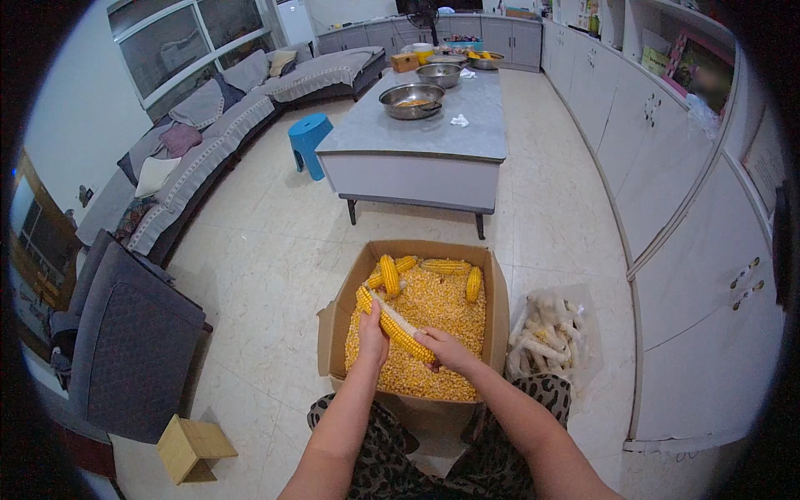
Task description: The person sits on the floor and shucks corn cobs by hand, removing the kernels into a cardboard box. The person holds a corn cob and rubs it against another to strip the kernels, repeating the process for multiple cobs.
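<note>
Both my hands hold one partly shelled ear of corn (pixel 398 327) above an open cardboard box (pixel 495 312). My left hand (pixel 374 337) grips it near its upper left end, and my right hand (pixel 442 350) is on its lower right end. A pale strip without kernels runs along its upper side; yellow kernels cover the rest that shows. Loose corn kernels (pixel 437 303) fill much of the box. Several whole ears lie on them at the far side, among them an upright-lying ear (pixel 389 275) and one by the right wall (pixel 473 284).
Right of the box stands a clear plastic bag (pixel 584 312) of bare corn cobs (pixel 544 347). Ahead is a low table (pixel 412 140) with metal bowls (pixel 412 111); a blue stool (pixel 310 134) stands beside it. A small wooden stool (pixel 195 440) and grey armchair (pixel 134 337) are at left, white cabinets (pixel 694 350) at right.
</note>
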Demonstrator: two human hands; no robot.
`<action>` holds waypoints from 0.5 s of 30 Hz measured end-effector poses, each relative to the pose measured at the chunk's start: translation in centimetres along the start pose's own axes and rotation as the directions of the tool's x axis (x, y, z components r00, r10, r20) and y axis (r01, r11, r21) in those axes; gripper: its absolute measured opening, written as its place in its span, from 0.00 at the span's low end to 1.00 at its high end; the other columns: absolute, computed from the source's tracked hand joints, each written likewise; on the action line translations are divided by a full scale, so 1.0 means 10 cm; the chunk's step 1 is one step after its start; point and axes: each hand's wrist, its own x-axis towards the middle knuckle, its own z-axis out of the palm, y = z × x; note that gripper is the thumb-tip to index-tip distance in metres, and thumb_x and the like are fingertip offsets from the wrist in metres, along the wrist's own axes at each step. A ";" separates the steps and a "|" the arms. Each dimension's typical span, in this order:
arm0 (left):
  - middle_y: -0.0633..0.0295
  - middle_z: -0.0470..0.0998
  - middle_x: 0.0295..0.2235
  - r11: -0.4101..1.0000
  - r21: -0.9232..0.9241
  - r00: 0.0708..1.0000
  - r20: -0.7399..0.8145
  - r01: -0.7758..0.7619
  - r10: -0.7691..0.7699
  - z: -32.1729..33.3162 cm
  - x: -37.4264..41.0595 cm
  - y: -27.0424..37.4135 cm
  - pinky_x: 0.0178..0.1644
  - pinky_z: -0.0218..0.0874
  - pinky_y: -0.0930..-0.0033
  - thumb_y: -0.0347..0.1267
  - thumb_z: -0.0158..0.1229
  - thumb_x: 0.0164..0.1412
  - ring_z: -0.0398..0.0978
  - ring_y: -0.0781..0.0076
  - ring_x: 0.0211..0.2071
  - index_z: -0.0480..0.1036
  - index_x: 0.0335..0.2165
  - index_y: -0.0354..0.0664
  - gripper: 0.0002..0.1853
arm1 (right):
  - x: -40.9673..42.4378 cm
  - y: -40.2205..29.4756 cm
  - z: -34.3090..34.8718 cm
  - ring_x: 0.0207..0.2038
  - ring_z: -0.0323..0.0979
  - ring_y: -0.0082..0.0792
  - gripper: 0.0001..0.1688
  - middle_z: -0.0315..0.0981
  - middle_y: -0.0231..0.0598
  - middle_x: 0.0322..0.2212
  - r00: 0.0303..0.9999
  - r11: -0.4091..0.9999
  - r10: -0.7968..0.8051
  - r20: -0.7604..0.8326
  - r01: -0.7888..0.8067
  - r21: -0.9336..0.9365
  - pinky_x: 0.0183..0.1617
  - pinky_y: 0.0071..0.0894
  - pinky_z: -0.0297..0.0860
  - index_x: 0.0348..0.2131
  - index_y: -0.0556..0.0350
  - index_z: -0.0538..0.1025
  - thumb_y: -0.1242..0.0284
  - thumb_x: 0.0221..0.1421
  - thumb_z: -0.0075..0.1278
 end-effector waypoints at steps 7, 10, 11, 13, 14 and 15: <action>0.57 0.65 0.39 0.985 0.171 1.000 0.028 -0.013 0.008 0.12 -0.10 -0.01 0.44 0.58 0.68 0.38 0.49 0.57 0.65 0.69 0.39 0.55 0.45 0.35 0.23 | 0.06 0.17 -0.06 0.13 0.61 0.25 0.23 0.61 0.33 0.18 0.992 0.999 0.032 -0.121 -0.034 -0.007 0.15 0.22 0.62 0.34 0.57 0.67 0.55 0.54 0.39; 0.57 0.65 0.38 0.990 0.137 0.999 0.025 -0.037 0.034 0.09 -0.10 -0.04 0.42 0.59 0.68 0.37 0.49 0.57 0.65 0.69 0.39 0.54 0.45 0.35 0.23 | 0.00 0.07 -0.03 0.18 0.64 0.24 0.24 0.63 0.34 0.21 0.989 0.986 0.123 -0.077 -0.113 0.119 0.18 0.21 0.64 0.38 0.59 0.66 0.55 0.54 0.39; 0.56 0.65 0.37 0.992 0.121 0.999 0.045 -0.021 0.015 0.07 -0.10 -0.05 0.41 0.60 0.68 0.36 0.49 0.56 0.66 0.69 0.38 0.54 0.44 0.35 0.21 | -0.02 0.02 -0.01 0.20 0.65 0.23 0.25 0.64 0.35 0.23 0.987 0.977 0.149 -0.056 -0.138 0.161 0.19 0.20 0.65 0.40 0.60 0.66 0.56 0.55 0.38; 0.56 0.66 0.35 0.997 0.081 0.995 0.095 0.014 -0.022 0.13 -0.10 -0.05 0.39 0.61 0.68 0.35 0.49 0.56 0.67 0.69 0.36 0.56 0.41 0.36 0.19 | -0.02 0.01 -0.01 0.23 0.65 0.23 0.26 0.64 0.35 0.24 0.999 0.998 0.032 -0.035 -0.034 -0.049 0.20 0.21 0.67 0.40 0.59 0.66 0.54 0.54 0.39; 0.57 0.67 0.34 0.996 0.085 0.994 0.108 0.017 -0.026 0.15 -0.10 -0.03 0.37 0.62 0.69 0.34 0.50 0.55 0.68 0.69 0.34 0.56 0.40 0.36 0.18 | -0.02 0.00 -0.01 0.24 0.65 0.24 0.27 0.64 0.34 0.24 1.000 0.988 -0.024 -0.014 0.022 -0.153 0.21 0.21 0.67 0.40 0.59 0.66 0.54 0.54 0.39; 0.57 0.68 0.32 0.996 0.090 0.992 0.123 0.021 -0.032 0.18 -0.11 0.01 0.36 0.63 0.69 0.33 0.50 0.55 0.69 0.69 0.32 0.57 0.39 0.36 0.17 | -0.01 0.02 -0.01 0.24 0.65 0.23 0.27 0.64 0.34 0.25 1.000 0.992 0.000 -0.001 0.000 -0.125 0.22 0.21 0.67 0.40 0.59 0.67 0.53 0.54 0.40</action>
